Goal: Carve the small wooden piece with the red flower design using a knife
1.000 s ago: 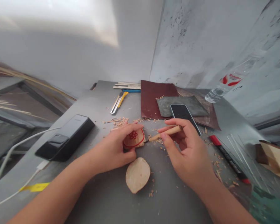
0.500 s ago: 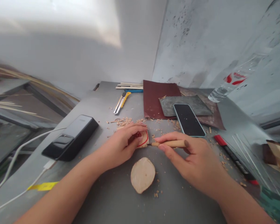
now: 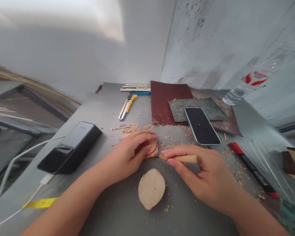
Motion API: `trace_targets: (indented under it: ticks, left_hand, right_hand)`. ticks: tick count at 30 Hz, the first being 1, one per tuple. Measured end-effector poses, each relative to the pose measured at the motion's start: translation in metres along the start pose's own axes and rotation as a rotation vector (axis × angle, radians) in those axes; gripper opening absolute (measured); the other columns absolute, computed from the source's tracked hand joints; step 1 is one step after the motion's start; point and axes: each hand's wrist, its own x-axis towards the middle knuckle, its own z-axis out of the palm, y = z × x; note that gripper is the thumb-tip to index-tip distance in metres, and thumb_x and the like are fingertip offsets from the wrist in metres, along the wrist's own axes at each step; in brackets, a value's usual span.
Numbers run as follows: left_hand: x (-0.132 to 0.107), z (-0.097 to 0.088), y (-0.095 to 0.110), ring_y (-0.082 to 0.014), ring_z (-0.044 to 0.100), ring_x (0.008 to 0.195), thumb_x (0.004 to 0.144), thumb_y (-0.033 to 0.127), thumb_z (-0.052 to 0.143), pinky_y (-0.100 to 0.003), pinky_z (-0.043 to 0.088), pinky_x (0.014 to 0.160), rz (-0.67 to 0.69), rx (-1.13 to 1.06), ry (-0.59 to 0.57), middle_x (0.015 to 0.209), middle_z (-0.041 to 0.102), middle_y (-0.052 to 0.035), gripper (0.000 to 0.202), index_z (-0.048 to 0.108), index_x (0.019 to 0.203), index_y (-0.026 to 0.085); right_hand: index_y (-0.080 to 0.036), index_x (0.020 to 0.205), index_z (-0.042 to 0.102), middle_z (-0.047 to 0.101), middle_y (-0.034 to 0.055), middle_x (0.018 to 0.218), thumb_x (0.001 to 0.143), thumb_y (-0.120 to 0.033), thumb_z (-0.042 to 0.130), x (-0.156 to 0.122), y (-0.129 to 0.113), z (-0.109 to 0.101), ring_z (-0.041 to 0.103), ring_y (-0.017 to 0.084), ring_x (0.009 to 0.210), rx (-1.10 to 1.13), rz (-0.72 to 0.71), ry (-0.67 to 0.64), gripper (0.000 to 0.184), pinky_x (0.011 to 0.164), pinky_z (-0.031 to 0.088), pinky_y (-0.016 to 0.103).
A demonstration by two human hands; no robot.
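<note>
One head-worn view looks forward and down over the grey table (image 3: 186, 216); it sits close, the left hand (image 3: 127, 154) and right hand (image 3: 206, 173) at mid-frame, forearms (image 3: 71, 203) crossing the bottom edge; pale walls (image 3: 88, 55) fill the top.

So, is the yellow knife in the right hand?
No, the right hand holds a wooden-handled tool; the yellow knife lies on the table.
</note>
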Motion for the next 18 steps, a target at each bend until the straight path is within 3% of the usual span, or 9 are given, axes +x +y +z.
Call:
trace_targets:
  ticks: [18]
  left_hand:
    - [0.0000, 0.0012, 0.0006, -0.0227, 0.060, 0.135, 0.107, 0.019, 0.046, -0.042, 0.048, 0.116, 0.005, 0.022, 0.001, 0.146, 0.065, -0.0083, 0.033, 0.064, 0.134, 0.023]
  right_hand:
    - [-0.028, 0.100, 0.076, 0.084, -0.0055, 0.109, 0.101, -0.018, 0.066, 0.0013, -0.0026, 0.0047, 0.080, 0.014, 0.097, -0.117, -0.114, 0.057, 0.014, 0.088, 0.062, 0.026]
